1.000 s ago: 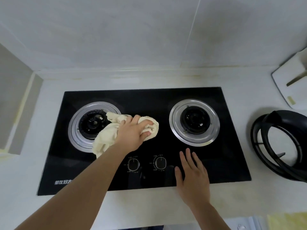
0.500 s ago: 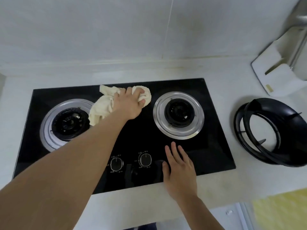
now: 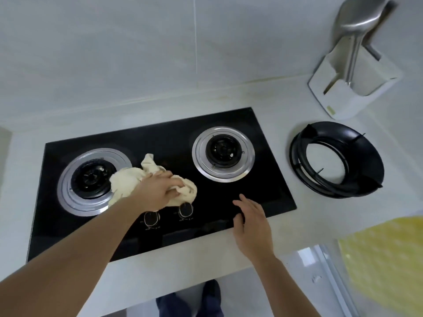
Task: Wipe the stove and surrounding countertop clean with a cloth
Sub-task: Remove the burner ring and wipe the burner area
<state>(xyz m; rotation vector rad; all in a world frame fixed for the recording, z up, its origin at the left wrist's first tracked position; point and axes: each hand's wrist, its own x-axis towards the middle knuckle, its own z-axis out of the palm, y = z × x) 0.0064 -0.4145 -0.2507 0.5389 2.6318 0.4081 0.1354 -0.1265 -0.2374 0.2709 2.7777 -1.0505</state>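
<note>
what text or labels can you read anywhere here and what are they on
None can be read.
Small white markings around the two knobs on the black stove: too small and blurred to read.
Small tag on the white utensil holder: too small to read.

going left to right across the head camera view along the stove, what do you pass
Left burner → cloth gripped by the left hand → right burner → right hand resting at the stove's front edge → black pan support ring on the countertop.
</note>
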